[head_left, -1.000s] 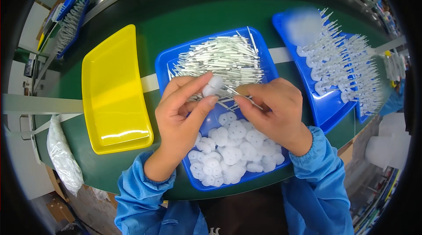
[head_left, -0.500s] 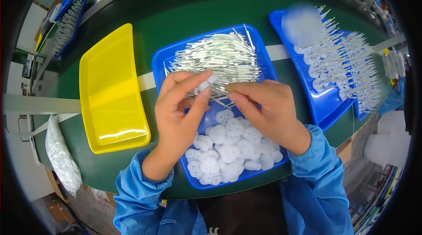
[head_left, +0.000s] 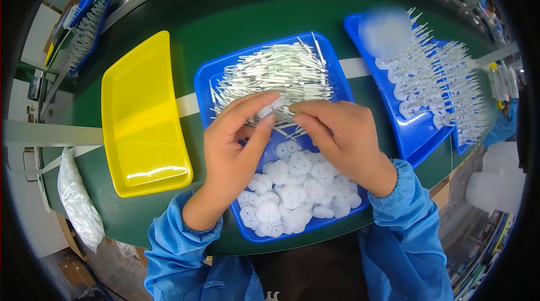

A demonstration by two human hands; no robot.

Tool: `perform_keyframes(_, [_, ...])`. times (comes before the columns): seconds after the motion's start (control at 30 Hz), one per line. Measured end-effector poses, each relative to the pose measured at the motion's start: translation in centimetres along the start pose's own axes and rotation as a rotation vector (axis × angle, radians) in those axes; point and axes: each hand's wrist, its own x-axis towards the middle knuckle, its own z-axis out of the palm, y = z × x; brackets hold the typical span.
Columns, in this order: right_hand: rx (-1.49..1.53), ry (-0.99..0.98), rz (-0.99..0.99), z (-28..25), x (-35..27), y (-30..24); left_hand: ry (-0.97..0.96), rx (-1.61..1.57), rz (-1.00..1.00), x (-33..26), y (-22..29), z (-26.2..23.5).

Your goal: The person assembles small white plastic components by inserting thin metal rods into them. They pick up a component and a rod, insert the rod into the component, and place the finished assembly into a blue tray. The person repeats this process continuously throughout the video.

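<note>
Between the thumb and fingers of my left hand (head_left: 239,138) is a small white plastic disc (head_left: 271,108), held on edge. My right hand (head_left: 343,135) pinches what looks like a thin rod, largely hidden by the fingertips, close against the disc. Both hands are over a blue tray (head_left: 201,84). Its far part holds a heap of thin white rods (head_left: 275,73) with metal ends. In the near part lies a pile of white round discs (head_left: 292,188) with small holes.
To the left lies a yellow tray (head_left: 143,115), with a clear plastic bag (head_left: 80,200) near the table edge. On the right, blue trays (head_left: 408,138) hold rows of discs with upright rods (head_left: 433,81). A blurred round white patch (head_left: 386,31) covers part of them.
My hands have drawn slightly closer together, and the disc has shifted a little to the right towards my right fingertips. The trays have stayed in place.
</note>
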Motion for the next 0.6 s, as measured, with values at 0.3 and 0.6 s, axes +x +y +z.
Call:
perform_keyframes(0.3, [0.012, -0.040, 0.105, 0.0, -0.2, -0.4, -0.011, 0.130, 0.135, -0.4, -0.5, 0.3])
perform_keyframes(0.6, [-0.240, 0.005, -0.095, -0.4, 0.1, -0.7, -0.007, 0.322, 0.215, -0.9, 0.0, 0.2])
